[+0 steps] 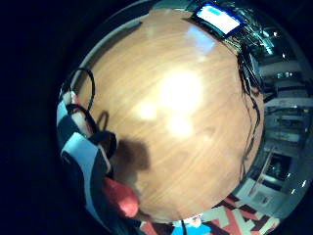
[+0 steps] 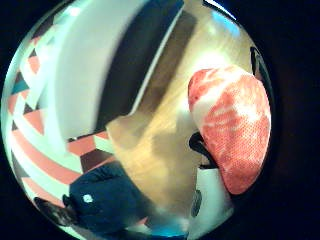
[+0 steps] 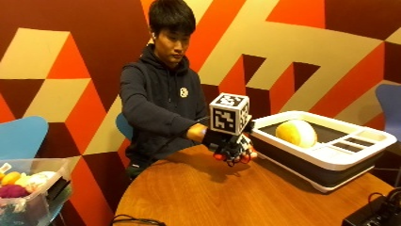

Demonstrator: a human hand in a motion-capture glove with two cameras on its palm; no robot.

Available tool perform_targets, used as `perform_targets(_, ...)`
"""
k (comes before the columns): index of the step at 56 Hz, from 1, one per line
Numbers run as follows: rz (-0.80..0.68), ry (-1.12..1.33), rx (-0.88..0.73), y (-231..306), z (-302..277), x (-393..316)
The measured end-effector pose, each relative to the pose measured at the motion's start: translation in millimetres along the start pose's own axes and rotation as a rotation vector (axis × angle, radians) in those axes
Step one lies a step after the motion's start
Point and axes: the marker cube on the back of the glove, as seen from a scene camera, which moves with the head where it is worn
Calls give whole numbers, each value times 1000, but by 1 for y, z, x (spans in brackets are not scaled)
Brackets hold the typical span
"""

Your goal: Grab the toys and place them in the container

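Note:
My gloved right hand [image 3: 230, 147] grips a red and white mesh-textured toy [image 2: 235, 130] a little above the round wooden table [image 3: 238, 197]. Bits of the red toy [image 3: 245, 157] show under the curled fingers in the outside view, and its end [image 1: 122, 197] shows in the little finger side palm view. The hand is just beside the near corner of the container [image 3: 325, 157], a white-rimmed tub with dark walls. A yellow ball toy [image 3: 296, 133] lies inside it. The thumb side palm view shows the container's white rim [image 2: 82, 70] close to the palm.
A clear box [image 3: 28, 190] with several coloured toys stands on a blue chair [image 3: 19, 136] at the left. A black device [image 3: 376, 214] sits at the table's near right edge, and a cable [image 3: 134, 220] at the front. A lit screen [image 1: 217, 18] lies across the table.

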Motion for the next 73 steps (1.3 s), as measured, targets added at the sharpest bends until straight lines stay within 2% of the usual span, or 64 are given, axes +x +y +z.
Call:
perform_targets(20,11,-101,268,6,-131,-23)
perform_targets(37,17,-393,569,-37,-171,-84)
perform_targets(49,-48,-587,556,-82,-150,-147)
perform_targets(57,-102,-627,358,-113,-124,-165)
perform_targets(64,-93,-586,380,-113,-119,-165)
perform_targets(73,-88,-561,423,-88,-135,-145)
